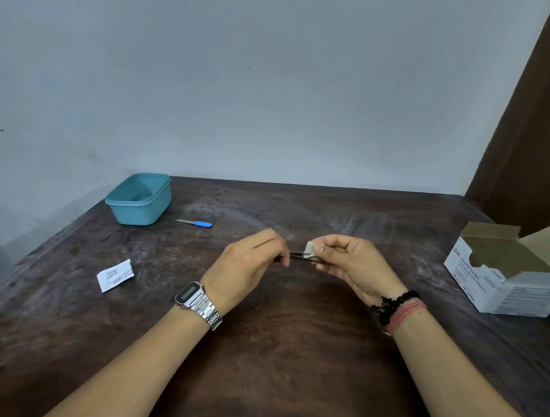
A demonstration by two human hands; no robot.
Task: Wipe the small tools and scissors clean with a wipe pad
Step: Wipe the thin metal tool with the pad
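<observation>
Both hands hover above the dark wooden surface (288,357). Left hand (249,265) pinches one end of a thin metal tool (299,256), held level between the hands. Right hand (351,263) pinches a small white wipe pad (310,248) around the tool's other end. Further left lie a blue-handled tool (196,223), a teal container (139,199) and a torn wrapper (115,275). An open swab box (505,279) sits at right.
</observation>
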